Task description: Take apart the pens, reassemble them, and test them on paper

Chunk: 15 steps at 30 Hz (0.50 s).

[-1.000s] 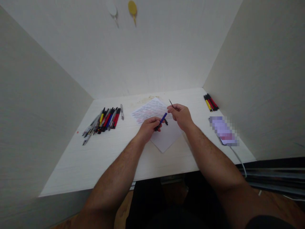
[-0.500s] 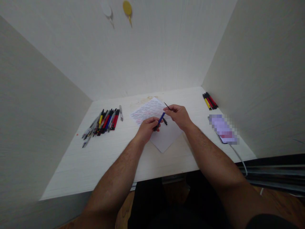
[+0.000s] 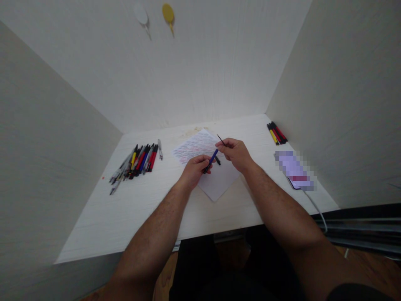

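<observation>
Left hand (image 3: 194, 169) pinched a blue barrel (image 3: 213, 156) over the paper (image 3: 214, 186), right hand (image 3: 236, 152) a thin rod (image 3: 220, 138) (too small to tell what). Both looked light, stiff, slick; mid-length grips seemed best.

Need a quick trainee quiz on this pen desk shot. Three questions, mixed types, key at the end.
1. Which hand holds the blue pen barrel? A) right, B) left, C) neither.
2. True or false: the larger pen pile lies to the left of the paper.
3. Fill in: the right hand pinches a thin, ____-coloured piece between its fingers.

Key: 1. B, the left hand. 2. True. 3. Dark.
</observation>
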Tool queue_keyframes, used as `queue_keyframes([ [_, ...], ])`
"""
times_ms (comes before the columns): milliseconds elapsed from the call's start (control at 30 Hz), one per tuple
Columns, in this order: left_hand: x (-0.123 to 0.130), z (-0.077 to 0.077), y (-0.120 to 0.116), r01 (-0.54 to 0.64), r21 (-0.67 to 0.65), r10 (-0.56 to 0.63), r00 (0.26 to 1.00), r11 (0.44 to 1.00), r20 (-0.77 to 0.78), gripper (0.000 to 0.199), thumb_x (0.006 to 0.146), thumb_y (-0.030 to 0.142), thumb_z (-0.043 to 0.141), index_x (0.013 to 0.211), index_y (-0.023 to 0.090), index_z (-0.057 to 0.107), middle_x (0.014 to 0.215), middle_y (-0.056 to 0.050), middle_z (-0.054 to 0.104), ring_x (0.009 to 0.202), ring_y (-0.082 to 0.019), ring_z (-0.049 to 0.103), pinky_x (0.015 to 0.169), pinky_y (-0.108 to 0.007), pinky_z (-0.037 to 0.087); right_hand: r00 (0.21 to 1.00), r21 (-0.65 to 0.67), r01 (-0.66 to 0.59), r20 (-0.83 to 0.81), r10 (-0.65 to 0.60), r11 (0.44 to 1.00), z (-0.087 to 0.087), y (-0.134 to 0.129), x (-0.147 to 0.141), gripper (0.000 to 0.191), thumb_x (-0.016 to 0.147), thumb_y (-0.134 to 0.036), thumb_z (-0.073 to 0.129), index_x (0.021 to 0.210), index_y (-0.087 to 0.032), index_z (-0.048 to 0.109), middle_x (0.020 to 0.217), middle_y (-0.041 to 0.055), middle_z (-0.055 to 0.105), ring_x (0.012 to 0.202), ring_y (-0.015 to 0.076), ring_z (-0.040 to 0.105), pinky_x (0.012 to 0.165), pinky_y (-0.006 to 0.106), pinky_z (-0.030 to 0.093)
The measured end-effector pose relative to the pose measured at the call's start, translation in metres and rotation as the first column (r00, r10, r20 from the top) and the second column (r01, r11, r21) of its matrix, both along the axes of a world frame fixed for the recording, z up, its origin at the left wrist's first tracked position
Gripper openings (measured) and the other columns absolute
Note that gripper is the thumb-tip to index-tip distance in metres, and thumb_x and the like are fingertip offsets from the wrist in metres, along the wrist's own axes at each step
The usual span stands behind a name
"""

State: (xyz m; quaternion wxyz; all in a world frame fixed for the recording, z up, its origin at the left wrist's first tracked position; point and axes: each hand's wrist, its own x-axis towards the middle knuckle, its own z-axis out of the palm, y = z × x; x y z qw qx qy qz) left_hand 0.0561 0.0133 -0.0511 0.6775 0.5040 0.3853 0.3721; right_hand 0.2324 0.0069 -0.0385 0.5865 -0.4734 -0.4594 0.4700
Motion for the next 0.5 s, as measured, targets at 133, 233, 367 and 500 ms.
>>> queue_keyframes([
  [133, -0.0001, 0.0017, -0.0007, -0.010, -0.001, 0.010, 1.000, 1.000, 0.010, 0.018, 0.068, 0.029, 0.068, 0.079, 0.014, 0.069, 0.063, 0.000, 0.058, 0.054, -0.009, 0.050, 0.056, -0.026, 0.042, 1.000, -0.005, -0.016, -0.010, 0.016, 1.000, 0.0002, 0.0001, 0.0003, 0.020, 0.067, -0.034, 0.075, 0.080, -0.019, 0.071, 0.052, -0.0074, 0.049, 0.042, 0.0045, 0.029, 0.040, 0.022, 0.018],
  [233, 0.0001, 0.0023, -0.0009, -0.010, 0.003, 0.010, 1.000, 1.000, 0.011, 0.019, 0.068, 0.029, 0.068, 0.079, 0.014, 0.068, 0.064, -0.001, 0.059, 0.055, -0.010, 0.050, 0.056, -0.026, 0.042, 0.999, -0.016, -0.033, -0.014, 0.033, 0.999, 0.0002, -0.0002, 0.0004, 0.021, 0.067, -0.034, 0.075, 0.080, -0.019, 0.071, 0.051, -0.0077, 0.048, 0.041, 0.0044, 0.027, 0.040, 0.022, 0.018],
  [367, 0.0001, 0.0022, -0.0013, -0.017, 0.008, 0.017, 1.000, 1.000, 0.007, 0.017, 0.068, 0.028, 0.068, 0.079, 0.014, 0.068, 0.067, -0.001, 0.060, 0.055, -0.009, 0.051, 0.056, -0.026, 0.042, 0.996, -0.022, -0.065, -0.061, 0.063, 0.998, 0.0015, -0.0014, 0.0003, 0.024, 0.066, -0.032, 0.075, 0.084, -0.018, 0.072, 0.051, -0.0080, 0.048, 0.041, 0.0040, 0.026, 0.040, 0.022, 0.016],
  [500, -0.0005, 0.0006, -0.0007, -0.016, 0.018, 0.015, 1.000, 1.000, 0.016, 0.018, 0.069, 0.029, 0.069, 0.080, 0.015, 0.066, 0.069, 0.000, 0.061, 0.056, -0.010, 0.052, 0.057, -0.025, 0.043, 0.992, 0.000, -0.038, -0.120, 0.038, 0.999, 0.0053, -0.0018, -0.0002, 0.027, 0.068, -0.035, 0.073, 0.090, -0.019, 0.071, 0.063, -0.0049, 0.058, 0.041, 0.0030, 0.026, 0.039, 0.023, 0.014],
])
